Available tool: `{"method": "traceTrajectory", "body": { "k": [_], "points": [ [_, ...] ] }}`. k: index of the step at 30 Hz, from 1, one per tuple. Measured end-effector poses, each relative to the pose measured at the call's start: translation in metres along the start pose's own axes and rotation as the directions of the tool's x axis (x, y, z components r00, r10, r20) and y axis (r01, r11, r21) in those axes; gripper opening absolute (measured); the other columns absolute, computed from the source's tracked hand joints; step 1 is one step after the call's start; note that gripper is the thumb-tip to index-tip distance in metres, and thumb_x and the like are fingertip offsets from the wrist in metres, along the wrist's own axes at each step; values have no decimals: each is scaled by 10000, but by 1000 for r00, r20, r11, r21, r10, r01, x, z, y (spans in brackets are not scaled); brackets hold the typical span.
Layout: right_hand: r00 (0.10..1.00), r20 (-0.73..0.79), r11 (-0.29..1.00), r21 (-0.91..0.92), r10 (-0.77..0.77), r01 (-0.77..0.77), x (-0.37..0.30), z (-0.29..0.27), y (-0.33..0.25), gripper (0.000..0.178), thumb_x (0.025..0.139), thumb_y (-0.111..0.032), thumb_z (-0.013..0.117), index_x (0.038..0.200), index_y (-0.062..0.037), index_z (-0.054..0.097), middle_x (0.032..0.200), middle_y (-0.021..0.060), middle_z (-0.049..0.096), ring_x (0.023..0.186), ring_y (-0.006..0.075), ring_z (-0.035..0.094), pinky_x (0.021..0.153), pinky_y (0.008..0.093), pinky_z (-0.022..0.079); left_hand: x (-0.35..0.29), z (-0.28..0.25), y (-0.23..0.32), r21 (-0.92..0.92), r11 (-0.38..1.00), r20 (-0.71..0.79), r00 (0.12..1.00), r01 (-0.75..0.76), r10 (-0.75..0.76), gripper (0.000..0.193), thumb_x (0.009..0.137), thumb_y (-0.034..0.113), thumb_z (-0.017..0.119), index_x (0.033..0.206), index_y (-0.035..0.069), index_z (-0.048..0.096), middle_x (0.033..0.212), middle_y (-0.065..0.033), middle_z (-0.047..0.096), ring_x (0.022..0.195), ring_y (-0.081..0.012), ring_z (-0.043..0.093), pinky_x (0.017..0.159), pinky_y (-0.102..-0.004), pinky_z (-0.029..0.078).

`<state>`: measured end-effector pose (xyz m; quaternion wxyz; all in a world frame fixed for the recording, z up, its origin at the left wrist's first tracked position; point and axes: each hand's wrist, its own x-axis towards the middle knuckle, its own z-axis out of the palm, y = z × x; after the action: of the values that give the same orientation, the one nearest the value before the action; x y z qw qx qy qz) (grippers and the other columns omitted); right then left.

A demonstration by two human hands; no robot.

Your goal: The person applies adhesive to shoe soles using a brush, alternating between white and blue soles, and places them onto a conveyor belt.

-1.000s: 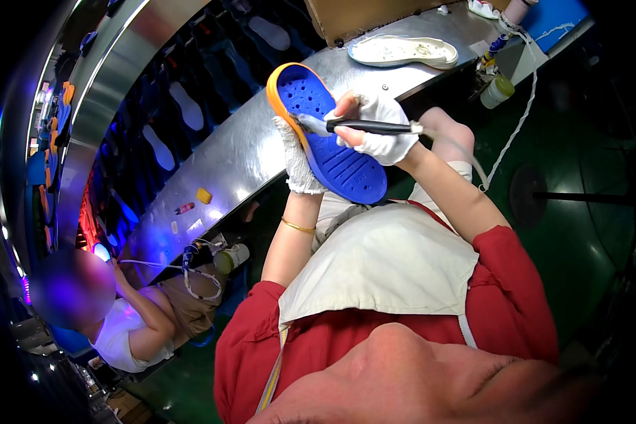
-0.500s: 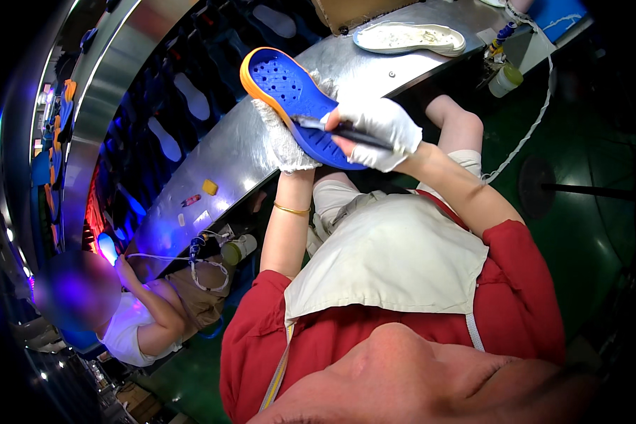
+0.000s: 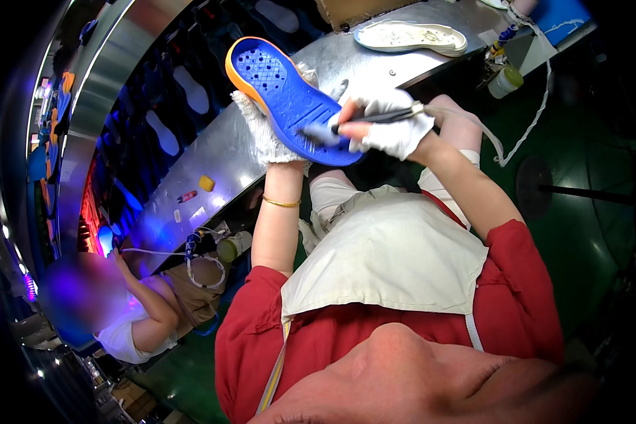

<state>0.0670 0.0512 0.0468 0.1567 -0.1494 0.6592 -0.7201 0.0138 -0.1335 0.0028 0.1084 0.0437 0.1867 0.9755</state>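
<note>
My left hand [image 3: 268, 134], in a white glove, holds a blue shoe sole with an orange rim [image 3: 286, 95] from below, tilted up over the metal bench. My right hand [image 3: 389, 127], also gloved, grips a dark brush [image 3: 364, 119] whose tip touches the blue face of the sole near its lower end. A white cord [image 3: 523, 120] trails from the right hand toward the right.
A white sole [image 3: 410, 35] lies on the steel bench [image 3: 212, 162] at the top. A small bottle [image 3: 505, 81] stands to the right. A conveyor with soles [image 3: 166, 134] runs at left. A co-worker in white [image 3: 134, 318] sits lower left.
Both hands and the blue sole have shifted up and left in view. The brush has slid along the sole toward its lower end.
</note>
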Motion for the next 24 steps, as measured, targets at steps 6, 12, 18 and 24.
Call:
{"method": "traceTrajectory", "body": {
  "k": [6, 12, 18, 24],
  "points": [
    [963, -189, 979, -91, -195, 181, 12, -23, -8, 116, 809, -83, 641, 893, -20, 590, 776, 53, 618, 664, 87, 577, 622, 221, 485, -26, 21, -20, -13, 1000, 129, 991, 26, -25, 705, 866, 635, 334, 1356, 129, 353, 1324, -72, 445, 1177, -234, 445, 1025, -413, 345],
    [980, -37, 978, 60, -196, 198, -6, 20, 3, 119, 765, 0, 650, 852, -5, 569, 823, 87, 611, 641, 110, 581, 591, 231, 481, -10, 23, -22, 164, 981, -106, 987, -101, 120, 712, 849, 633, 386, 1342, 120, 383, 1295, -114, 480, 1140, -280, 493, 987, -435, 390],
    [919, -134, 928, -14, -372, 373, 3, 4, 20, 102, 772, -6, 643, 853, -38, 590, 823, 67, 628, 674, 113, 578, 622, 246, 483, -12, 34, -17, 108, 985, 168, 979, -134, 115, 781, 807, 665, 433, 1377, 140, 336, 1357, -117, 407, 1234, -333, 383, 1061, -475, 277],
    [995, -25, 959, 271, 96, -85, 9, 16, 16, 79, 753, -48, 661, 814, -30, 614, 795, 79, 634, 696, 146, 623, 634, 253, 498, -2, 27, -8, -168, 985, 307, 948, -35, 86, 773, 808, 654, 443, 1378, 143, 335, 1351, -118, 415, 1222, -333, 399, 1050, -472, 298]
  ]
}}
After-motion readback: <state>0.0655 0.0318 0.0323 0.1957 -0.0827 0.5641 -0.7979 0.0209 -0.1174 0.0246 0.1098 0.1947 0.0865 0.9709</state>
